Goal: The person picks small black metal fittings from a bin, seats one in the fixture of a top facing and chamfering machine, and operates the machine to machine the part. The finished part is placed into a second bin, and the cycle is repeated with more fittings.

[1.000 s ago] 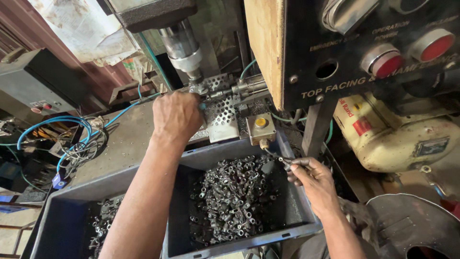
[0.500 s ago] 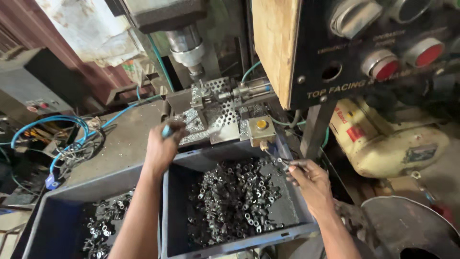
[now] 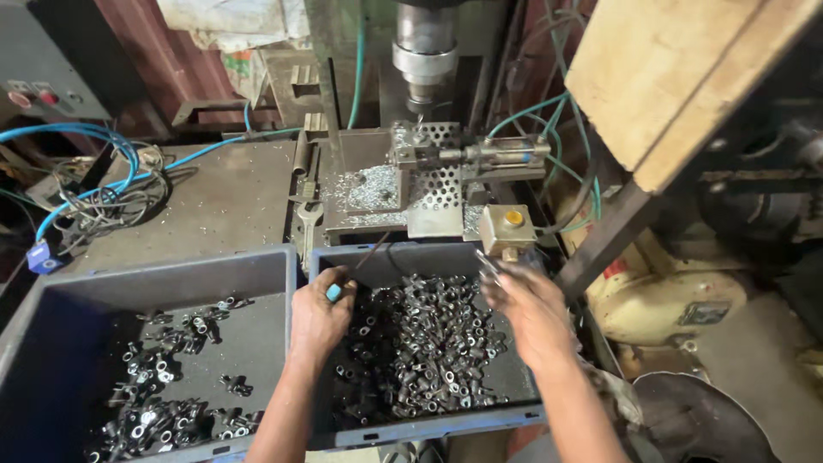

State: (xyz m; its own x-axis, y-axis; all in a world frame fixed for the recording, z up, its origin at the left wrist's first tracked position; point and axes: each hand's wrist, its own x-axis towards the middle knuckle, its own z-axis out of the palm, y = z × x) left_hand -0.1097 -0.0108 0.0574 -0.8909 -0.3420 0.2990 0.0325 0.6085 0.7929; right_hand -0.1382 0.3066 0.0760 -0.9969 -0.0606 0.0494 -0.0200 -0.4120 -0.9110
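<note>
My left hand (image 3: 319, 315) hovers over the right grey bin (image 3: 429, 427), closed on a thin tool with a blue handle (image 3: 333, 292) whose dark shaft points up and right. My right hand (image 3: 530, 310) is over the same bin's right side, fingers pinching a small metal part (image 3: 485, 261). The bin holds a heap of small metal parts (image 3: 420, 351). Behind it stands a drill press spindle (image 3: 423, 53) above a perforated metal fixture (image 3: 433, 163) strewn with shavings.
A left grey bin (image 3: 51, 304) holds several metal parts. Blue hoses and wires (image 3: 94, 180) lie on the steel table at left. A small box with a yellow button (image 3: 507, 227) sits by the fixture. A wooden panel (image 3: 677, 77) overhangs at right.
My left hand has come back from the fixture down to the right bin with the blue-handled tool. My right hand has shifted left over the parts. The camera has tilted down.
</note>
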